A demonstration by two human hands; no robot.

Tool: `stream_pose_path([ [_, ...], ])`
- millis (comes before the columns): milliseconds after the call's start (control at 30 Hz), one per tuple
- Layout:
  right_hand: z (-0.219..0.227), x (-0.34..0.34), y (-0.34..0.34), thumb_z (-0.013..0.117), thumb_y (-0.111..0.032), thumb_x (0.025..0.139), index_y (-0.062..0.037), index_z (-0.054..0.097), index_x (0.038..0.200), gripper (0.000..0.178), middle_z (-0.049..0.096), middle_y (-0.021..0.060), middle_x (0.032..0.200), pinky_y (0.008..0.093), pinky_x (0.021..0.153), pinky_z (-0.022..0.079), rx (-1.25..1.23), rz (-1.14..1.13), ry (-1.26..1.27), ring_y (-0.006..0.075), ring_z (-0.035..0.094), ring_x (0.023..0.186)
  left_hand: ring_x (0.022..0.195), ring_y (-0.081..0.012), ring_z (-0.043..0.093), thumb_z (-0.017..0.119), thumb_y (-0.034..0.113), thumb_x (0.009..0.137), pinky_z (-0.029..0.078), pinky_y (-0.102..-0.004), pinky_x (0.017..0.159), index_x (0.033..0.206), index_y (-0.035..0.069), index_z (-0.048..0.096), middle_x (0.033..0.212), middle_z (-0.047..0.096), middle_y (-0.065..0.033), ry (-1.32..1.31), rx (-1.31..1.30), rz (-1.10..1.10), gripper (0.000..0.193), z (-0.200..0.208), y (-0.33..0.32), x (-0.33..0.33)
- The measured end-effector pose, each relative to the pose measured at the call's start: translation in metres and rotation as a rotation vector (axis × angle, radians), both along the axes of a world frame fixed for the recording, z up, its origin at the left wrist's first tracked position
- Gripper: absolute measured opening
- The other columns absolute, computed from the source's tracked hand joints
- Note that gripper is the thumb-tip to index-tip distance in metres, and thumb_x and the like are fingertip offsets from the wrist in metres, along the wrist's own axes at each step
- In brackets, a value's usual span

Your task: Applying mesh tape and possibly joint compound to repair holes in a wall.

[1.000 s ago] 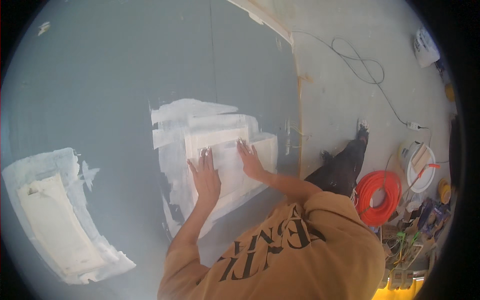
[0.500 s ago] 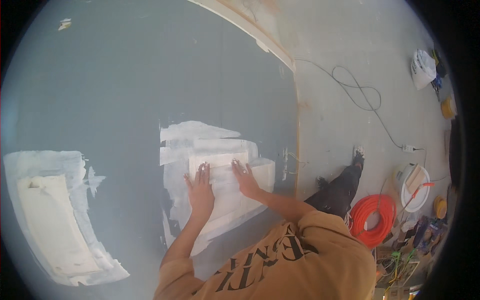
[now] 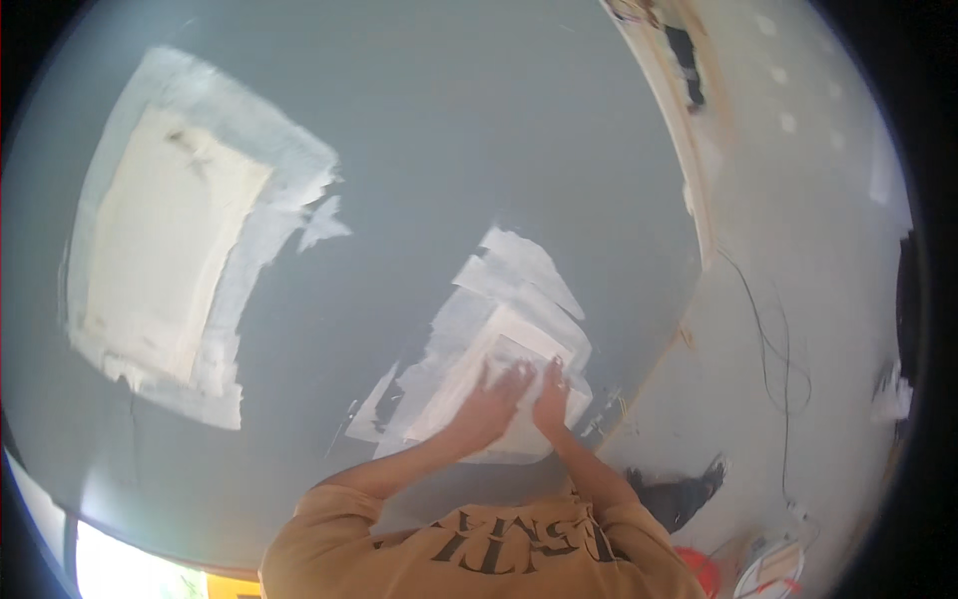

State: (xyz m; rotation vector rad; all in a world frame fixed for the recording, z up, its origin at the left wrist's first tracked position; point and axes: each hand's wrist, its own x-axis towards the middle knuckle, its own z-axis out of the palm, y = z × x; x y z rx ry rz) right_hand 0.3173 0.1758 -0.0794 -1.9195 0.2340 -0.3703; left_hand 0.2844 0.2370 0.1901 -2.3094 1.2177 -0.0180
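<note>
Both my hands lie against a white patch of filler (image 3: 524,265) on the grey wall (image 3: 429,130). A paler rectangular piece (image 3: 524,331) sits within that patch. My left hand (image 3: 491,401) rests on it with the fingers stretched out and slightly apart. Close beside, my right hand (image 3: 551,401) touches the patch with its fingers extended upward. Both hands are somewhat blurred, and no tool shows in either. What lies directly beneath the palms is hidden.
A larger white-bordered cream patch (image 3: 165,240) is on the wall at left. Along the right, a dark cable (image 3: 766,344) crosses the pale floor. A red coil (image 3: 699,571) and a white bucket (image 3: 768,569) stand at lower right. A bright opening (image 3: 135,564) shows at lower left.
The view has turned, so the large left patch appears higher and the floor items lower. My hands have come closer together on the same patch, both still spread against it.
</note>
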Motion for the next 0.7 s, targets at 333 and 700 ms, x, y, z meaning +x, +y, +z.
stream_pose_path([
  [333,0.032,0.006,0.019,0.055,0.005,0.077,0.0099,0.014,0.163,0.095,0.009,0.0299,0.173,0.0605,0.127,0.011,0.074,-0.003,-0.239,0.0449,0.009,0.161,0.12,-0.0429,0.06,0.05,0.012,0.107,0.043,-0.0514,0.114,0.167,0.004,-0.001,0.151,0.051,-0.0271,0.733,-0.071,0.51,0.079,-0.058,0.099,-0.069],
  [700,0.007,0.019,0.018,0.051,0.006,0.08,0.0098,0.001,0.164,0.098,0.002,0.0324,0.172,0.0423,0.131,0.009,0.396,0.068,-0.172,0.0425,0.001,0.162,0.12,-0.0429,0.063,0.056,0.017,0.101,0.049,-0.0526,0.104,0.167,0.008,0.017,0.132,0.065,-0.024,0.944,-0.496,0.888,0.077,-0.1,0.164,-0.086],
])
